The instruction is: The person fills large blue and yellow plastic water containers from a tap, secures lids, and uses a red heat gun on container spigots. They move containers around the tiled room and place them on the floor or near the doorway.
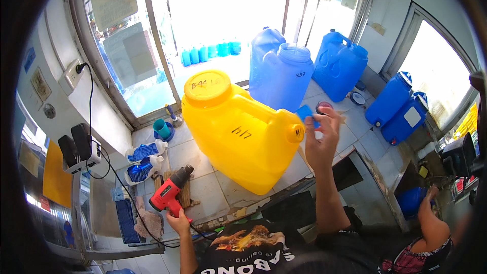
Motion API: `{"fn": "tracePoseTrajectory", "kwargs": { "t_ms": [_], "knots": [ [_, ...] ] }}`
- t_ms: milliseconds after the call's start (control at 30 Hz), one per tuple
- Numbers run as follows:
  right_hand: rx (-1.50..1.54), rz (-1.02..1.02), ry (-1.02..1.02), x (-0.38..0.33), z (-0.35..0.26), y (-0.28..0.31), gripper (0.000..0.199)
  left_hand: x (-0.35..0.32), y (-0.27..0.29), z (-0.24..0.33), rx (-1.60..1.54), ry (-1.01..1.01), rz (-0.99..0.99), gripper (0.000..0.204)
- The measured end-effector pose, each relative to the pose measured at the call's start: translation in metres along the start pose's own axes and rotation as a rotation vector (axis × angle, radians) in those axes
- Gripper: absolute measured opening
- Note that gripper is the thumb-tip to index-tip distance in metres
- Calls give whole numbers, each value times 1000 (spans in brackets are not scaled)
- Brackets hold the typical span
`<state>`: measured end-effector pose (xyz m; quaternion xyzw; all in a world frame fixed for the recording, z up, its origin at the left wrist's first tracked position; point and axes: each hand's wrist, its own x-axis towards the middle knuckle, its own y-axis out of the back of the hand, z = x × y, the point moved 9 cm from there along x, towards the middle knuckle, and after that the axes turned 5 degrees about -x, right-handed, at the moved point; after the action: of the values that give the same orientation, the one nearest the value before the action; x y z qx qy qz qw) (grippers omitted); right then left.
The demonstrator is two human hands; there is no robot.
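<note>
Left hand [178,222]: wrapped round the handle of one red heat gun [168,196], nozzle toward 1 o'clock. Right hand [322,144]: raised, thumb and fingertips seemingly pinching one small blue piece [305,113]; whether scrap of sheet or something thicker, unclear.

Yellow jug [238,144], one, large: standing on the tiled counter [209,193], mid-scene. Long axis from 10 o'clock, at the wide lid [208,87], to 4 o'clock, at the small spout cap [296,133]. Dark handwritten marks on lid and side. Bearing: 9 o'clock from the right hand, the nearer of the two, its thumb just beside the spout cap; 1 o'clock from the left hand, the heat gun's nozzle near the jug but apart from it.

Surroundings, by bearing from the yellow jug: one lidless blue jug [291,83], 1 o'clock, just beyond; one capped blue jug [341,68], 2 o'clock, farther off; one teal cup [162,129], 9 o'clock; two pale plastic containers [160,145] with blue inside, between 8 and 9 o'clock.
</note>
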<state>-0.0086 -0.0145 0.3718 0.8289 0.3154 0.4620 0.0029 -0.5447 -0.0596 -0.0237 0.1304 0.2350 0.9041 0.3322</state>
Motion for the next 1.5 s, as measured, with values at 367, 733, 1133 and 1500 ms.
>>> {"fn": "tracePoseTrajectory", "kwargs": {
  "t_ms": [367,733,1133,1500],
  "knots": [
    [234,-254,122,-8,-24,-8,33,15,-38,16,-486,198,-436,46],
    [-423,-681,143,-1,-37,-26,45,-85,9,141,-806,127,-714,44],
    [-583,-962,475,13,-40,-28,47,-124,42,212,-867,-5,-782,36],
    [-223,-692,461,12,-70,-10,61,-150,66,287,-1010,-41,-1019,52]
  ]
}}
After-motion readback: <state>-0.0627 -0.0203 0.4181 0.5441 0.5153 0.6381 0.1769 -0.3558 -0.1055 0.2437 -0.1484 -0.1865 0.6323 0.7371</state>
